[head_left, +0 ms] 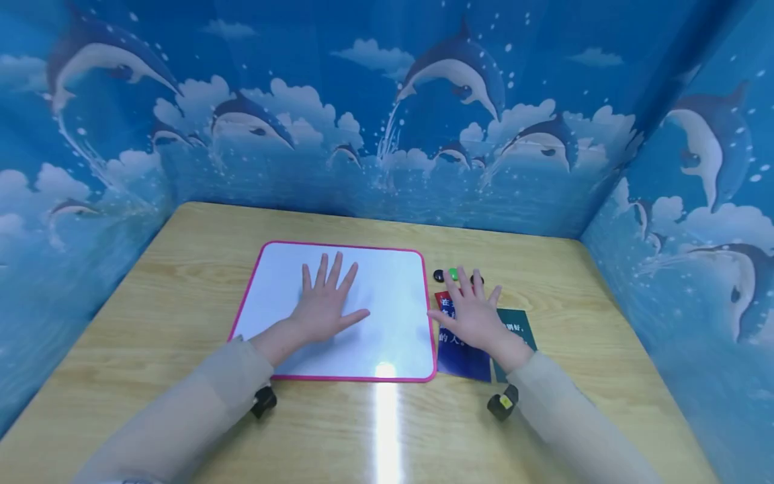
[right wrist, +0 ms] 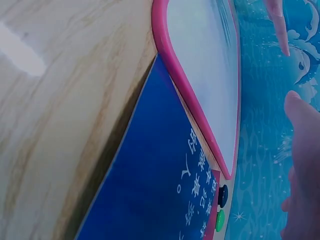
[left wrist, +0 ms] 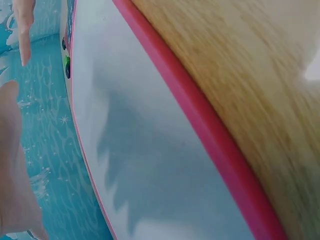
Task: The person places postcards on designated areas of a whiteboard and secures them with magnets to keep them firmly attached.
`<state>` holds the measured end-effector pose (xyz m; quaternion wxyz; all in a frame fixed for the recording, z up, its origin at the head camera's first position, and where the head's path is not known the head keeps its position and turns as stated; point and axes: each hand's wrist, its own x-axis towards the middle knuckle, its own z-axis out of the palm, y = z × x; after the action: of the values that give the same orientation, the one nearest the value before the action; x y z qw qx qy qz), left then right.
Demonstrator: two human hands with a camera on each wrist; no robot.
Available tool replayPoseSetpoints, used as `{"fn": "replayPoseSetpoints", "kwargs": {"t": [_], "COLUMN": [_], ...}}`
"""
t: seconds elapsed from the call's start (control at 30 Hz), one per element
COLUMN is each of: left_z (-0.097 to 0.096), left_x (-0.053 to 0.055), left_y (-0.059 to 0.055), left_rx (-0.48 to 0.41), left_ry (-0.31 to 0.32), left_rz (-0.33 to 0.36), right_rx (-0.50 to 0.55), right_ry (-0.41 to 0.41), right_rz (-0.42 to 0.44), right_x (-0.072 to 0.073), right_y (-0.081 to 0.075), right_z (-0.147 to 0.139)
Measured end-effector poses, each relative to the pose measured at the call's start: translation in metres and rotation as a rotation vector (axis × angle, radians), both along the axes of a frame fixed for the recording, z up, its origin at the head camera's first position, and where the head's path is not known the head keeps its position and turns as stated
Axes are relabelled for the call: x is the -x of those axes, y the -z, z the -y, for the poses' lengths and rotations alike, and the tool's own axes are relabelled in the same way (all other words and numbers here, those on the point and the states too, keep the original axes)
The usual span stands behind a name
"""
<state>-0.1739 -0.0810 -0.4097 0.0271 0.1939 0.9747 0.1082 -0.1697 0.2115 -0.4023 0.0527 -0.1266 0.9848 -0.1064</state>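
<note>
A whiteboard (head_left: 387,336) with a pink rim lies flat on the wooden table. Above it hovers my left hand (head_left: 320,312), palm down with fingers spread, and its shadow falls on the white surface in the left wrist view. My right hand (head_left: 476,319) is spread over two printed cards, holding nothing. One is a blue card (head_left: 462,359) with white characters and a red top; the other, a dark green card (head_left: 514,323), is partly hidden by the hand and wrist. Beyond the right fingertips sit a black round magnet (head_left: 439,275) and a green one (head_left: 453,273); another dark one is partly covered.
The wooden table (head_left: 151,336) reaches back to a blue curtain (head_left: 375,181) printed with dolphins, which also hangs along both sides. A bright light reflection (head_left: 387,430) shows at the table's front. Each wrist carries a small black camera (head_left: 263,401).
</note>
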Motion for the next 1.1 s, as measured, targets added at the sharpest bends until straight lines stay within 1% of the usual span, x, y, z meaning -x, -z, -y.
{"fn": "replayPoseSetpoints", "kwargs": {"t": [0.2, 0.37, 0.53, 0.7, 0.97, 1.1], "left_z": [0.003, 0.011, 0.023, 0.036, 0.06, 0.076], "left_x": [0.003, 0.004, 0.007, 0.009, 0.012, 0.016], "left_y": [-0.003, -0.003, -0.002, -0.001, 0.001, 0.006], "left_rx": [0.023, 0.03, 0.036, 0.03, 0.029, 0.042], "left_ry": [-0.015, -0.017, -0.038, -0.053, -0.046, -0.05], "left_rz": [0.016, 0.014, -0.005, -0.011, 0.006, 0.015], "right_rx": [-0.011, -0.021, -0.007, -0.01, -0.013, -0.019], "right_ry": [-0.003, 0.002, 0.02, 0.039, 0.044, 0.052], "right_rz": [-0.018, 0.0, -0.009, -0.009, 0.011, 0.017], "right_x": [-0.003, -0.006, -0.008, -0.009, -0.011, -0.014], "right_y": [0.001, 0.005, 0.006, 0.006, 0.007, 0.008], "right_z": [-0.003, -0.007, -0.012, -0.016, -0.021, -0.025]}}
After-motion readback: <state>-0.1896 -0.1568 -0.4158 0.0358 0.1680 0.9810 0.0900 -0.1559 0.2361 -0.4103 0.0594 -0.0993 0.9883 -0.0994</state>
